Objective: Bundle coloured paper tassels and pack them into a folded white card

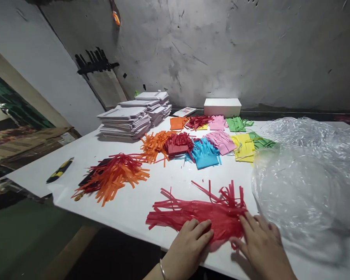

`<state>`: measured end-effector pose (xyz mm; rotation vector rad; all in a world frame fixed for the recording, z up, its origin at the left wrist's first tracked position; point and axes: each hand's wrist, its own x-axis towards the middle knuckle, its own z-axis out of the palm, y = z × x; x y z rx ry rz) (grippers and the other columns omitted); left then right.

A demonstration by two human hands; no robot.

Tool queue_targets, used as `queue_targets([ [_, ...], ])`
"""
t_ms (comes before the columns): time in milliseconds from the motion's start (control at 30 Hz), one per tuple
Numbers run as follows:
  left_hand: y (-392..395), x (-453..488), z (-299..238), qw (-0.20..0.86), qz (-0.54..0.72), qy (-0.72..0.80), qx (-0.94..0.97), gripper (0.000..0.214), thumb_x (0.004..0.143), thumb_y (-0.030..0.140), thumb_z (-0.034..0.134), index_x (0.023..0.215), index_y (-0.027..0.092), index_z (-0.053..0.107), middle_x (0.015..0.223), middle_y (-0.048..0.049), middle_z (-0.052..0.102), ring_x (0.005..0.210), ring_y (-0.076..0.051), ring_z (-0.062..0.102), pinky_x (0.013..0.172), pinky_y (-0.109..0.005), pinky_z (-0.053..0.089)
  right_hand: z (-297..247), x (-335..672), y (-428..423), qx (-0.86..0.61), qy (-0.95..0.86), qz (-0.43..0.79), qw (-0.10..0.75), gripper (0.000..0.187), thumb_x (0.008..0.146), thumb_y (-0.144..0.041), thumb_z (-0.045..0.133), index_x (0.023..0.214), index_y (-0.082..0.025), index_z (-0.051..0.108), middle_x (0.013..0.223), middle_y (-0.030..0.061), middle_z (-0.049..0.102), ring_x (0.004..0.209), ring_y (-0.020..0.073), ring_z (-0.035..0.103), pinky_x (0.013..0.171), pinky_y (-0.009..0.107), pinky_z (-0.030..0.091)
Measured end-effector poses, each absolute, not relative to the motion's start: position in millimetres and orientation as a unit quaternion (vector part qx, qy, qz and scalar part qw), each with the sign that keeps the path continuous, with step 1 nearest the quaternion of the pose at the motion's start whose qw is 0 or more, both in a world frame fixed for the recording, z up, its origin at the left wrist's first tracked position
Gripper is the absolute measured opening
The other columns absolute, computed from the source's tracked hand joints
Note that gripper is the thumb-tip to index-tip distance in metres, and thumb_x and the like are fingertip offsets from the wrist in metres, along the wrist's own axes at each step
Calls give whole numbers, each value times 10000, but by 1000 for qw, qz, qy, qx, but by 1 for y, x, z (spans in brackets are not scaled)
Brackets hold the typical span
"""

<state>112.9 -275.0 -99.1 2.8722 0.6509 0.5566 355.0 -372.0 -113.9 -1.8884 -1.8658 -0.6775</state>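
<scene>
A sheet of red tissue paper (204, 214), cut into fringe strips at both ends, lies on the table close to me. My left hand (189, 243) has its fingers curled over the near edge of the paper; its thumb is hidden. At the right end, my right hand (259, 243) holds the fringe, with strips between thumb and fingers. To the left, a bunch of orange and red fringe (119, 175) lies partly over a dark flat object.
A yellow-and-black cutter (60, 170) lies near the left edge. Folded fringed paper in several colours, including a blue bundle (205, 155), spans the middle. Behind are stacked white packets (125, 122) and a white box (222, 107). Clear plastic bags (303, 194) fill the right side.
</scene>
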Motion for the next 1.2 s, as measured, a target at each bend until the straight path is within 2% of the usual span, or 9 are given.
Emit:
queue_targets([
  [100, -276, 114, -99, 77, 202, 213, 953, 249, 936, 153, 540, 1167, 203, 619, 1280, -63, 650, 940, -240, 578, 821, -404, 512, -97, 369, -384, -715, -618, -289, 152, 453, 1006, -443, 295, 1011, -191, 672, 1007, 153, 725, 714, 302, 614, 599, 456, 392],
  [267, -279, 119, -103, 62, 208, 214, 952, 256, 943, 130, 519, 1171, 200, 612, 1256, -56, 659, 937, -239, 577, 844, -404, 483, -78, 333, -373, -545, -757, -249, 260, 377, 989, -350, 453, 1250, -114, 589, 1218, 136, 678, 1114, 268, 611, 930, 390, 459],
  [400, -286, 113, -107, 56, 260, 171, 949, 200, 976, 169, 475, 1116, 179, 617, 1081, -41, 718, 908, -225, 591, 882, -400, 443, -99, 307, -359, -473, -792, -181, 340, 395, 1037, -172, 275, 1047, -173, 669, 994, 32, 754, 955, 176, 662, 941, 322, 437],
  [533, -291, 103, -102, 109, 281, 162, 940, 189, 990, 156, 434, 939, 181, 614, 868, -12, 714, 825, -183, 601, 902, -369, 432, -107, 314, -363, -471, -799, -90, 362, 362, 1042, -194, 300, 978, -196, 657, 921, 25, 738, 902, 174, 648, 882, 326, 441],
  [700, -275, 115, -83, 176, 123, 372, 903, 214, 982, 176, 436, 842, 185, 598, 836, -38, 687, 770, -213, 621, 731, -347, 475, -104, 317, -356, -623, -714, -31, 318, 300, 1000, -202, 391, 749, -214, 555, 693, 17, 608, 673, 192, 548, 668, 337, 388],
  [833, -257, 139, -69, 155, 13, 473, 867, 212, 986, 199, 427, 899, 172, 618, 900, -62, 704, 772, -235, 680, 648, -325, 468, -115, 313, -339, -692, -676, -54, 248, 272, 959, -180, 458, 699, -224, 521, 652, 12, 590, 629, 205, 528, 655, 352, 343],
  [1033, -251, 147, -65, 132, -25, 487, 863, 191, 979, 249, 440, 949, 182, 615, 924, -57, 707, 801, -252, 701, 613, -326, 450, -108, 314, -331, -733, -639, -107, 206, 119, 913, -143, 502, 878, -197, 602, 702, 44, 628, 650, 234, 572, 672, 398, 381],
  [1133, -249, 146, -68, 137, -26, 485, 863, 186, 977, 256, 446, 942, 185, 614, 930, -55, 709, 819, -244, 699, 626, -322, 454, -97, 311, -337, -718, -626, -177, 248, 243, 913, -110, 460, 1091, -158, 619, 977, 135, 685, 914, 305, 621, 859, 517, 403],
  [1200, -246, 146, -69, 141, -23, 481, 865, 177, 972, 262, 459, 928, 188, 614, 913, -54, 710, 816, -238, 695, 630, -319, 457, -96, 307, -340, -641, -680, -188, 303, 281, 921, -101, 448, 1132, -158, 624, 1068, 131, 687, 1033, 297, 606, 979, 523, 380],
])
